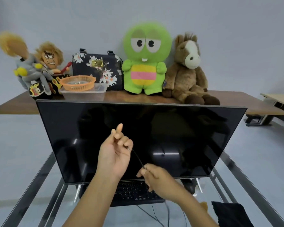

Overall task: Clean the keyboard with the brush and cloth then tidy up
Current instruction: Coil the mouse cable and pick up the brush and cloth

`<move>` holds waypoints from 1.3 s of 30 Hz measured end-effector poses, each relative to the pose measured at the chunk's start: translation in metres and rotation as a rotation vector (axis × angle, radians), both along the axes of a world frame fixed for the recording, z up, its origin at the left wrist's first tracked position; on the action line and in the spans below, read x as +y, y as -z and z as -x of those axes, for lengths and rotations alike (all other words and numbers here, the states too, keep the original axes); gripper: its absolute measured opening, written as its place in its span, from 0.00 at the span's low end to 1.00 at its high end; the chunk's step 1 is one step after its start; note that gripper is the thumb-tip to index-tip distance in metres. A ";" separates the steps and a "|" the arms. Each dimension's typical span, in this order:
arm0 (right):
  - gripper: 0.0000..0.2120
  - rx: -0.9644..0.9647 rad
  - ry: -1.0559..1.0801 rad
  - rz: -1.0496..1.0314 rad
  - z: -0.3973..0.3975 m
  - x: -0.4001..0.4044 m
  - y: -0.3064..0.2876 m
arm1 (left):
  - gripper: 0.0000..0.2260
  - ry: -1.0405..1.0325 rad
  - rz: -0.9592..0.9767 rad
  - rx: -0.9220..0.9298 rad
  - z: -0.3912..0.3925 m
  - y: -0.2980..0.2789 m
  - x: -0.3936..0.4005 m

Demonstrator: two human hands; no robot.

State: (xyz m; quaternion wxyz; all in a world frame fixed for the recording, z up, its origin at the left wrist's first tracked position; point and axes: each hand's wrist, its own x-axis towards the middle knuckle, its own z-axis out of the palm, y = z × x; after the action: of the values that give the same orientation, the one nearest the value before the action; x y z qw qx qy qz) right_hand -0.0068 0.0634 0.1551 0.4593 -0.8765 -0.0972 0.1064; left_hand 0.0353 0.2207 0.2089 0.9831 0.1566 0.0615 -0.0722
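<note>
While both hands hover before the monitor [138, 136], left hand [115, 154] and right hand [156, 177] pinch a thin cable [138, 157] above the keyboard [134, 192]; cloth [229, 213] lies right.

This looks like a home desk or small office corner: a glass table [236, 167] carries a monitor [138, 138] and keyboard [134, 192], while a wooden desk [246, 102] behind holds plush toys [146, 63], a floral bag [97, 66] and a basket [78, 82] against a plain wall.
</note>
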 end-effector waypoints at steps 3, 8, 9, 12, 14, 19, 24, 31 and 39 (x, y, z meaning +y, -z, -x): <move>0.10 -0.070 -0.113 0.180 0.004 0.000 -0.007 | 0.10 -0.253 -0.427 -0.048 -0.013 0.004 0.010; 0.07 -0.214 -0.167 0.129 -0.003 0.000 -0.045 | 0.09 -0.174 -1.625 -0.497 -0.006 0.019 0.019; 0.06 -0.249 -0.182 0.116 -0.006 -0.001 -0.055 | 0.10 -0.035 -1.696 -0.559 -0.002 0.023 0.020; 0.05 -0.303 -0.236 0.081 -0.018 -0.001 -0.077 | 0.19 0.244 -1.486 -0.545 0.017 0.028 0.022; 0.05 -0.318 -0.253 0.049 -0.028 -0.001 -0.084 | 0.28 0.352 -1.184 -0.471 0.030 0.020 0.024; 0.08 -0.304 -0.224 -0.127 -0.043 0.010 -0.078 | 0.16 0.394 -0.545 -0.403 0.045 -0.012 0.027; 0.13 -0.185 -0.166 -0.157 -0.042 0.025 -0.048 | 0.13 -0.109 -0.309 -0.291 0.029 -0.039 0.025; 0.10 -0.297 -0.274 0.146 -0.024 0.028 -0.050 | 0.10 -0.534 -1.508 -0.378 -0.006 -0.018 0.045; 0.05 -0.396 -0.248 -0.008 -0.033 0.012 -0.095 | 0.34 0.435 -1.109 -0.552 0.033 0.005 0.034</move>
State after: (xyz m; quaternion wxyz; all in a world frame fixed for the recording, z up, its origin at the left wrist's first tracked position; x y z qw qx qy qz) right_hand 0.0262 0.0752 0.2502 0.4183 -0.8597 -0.2928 -0.0125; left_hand 0.0020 0.2542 0.2044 0.6994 0.6617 -0.1978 -0.1841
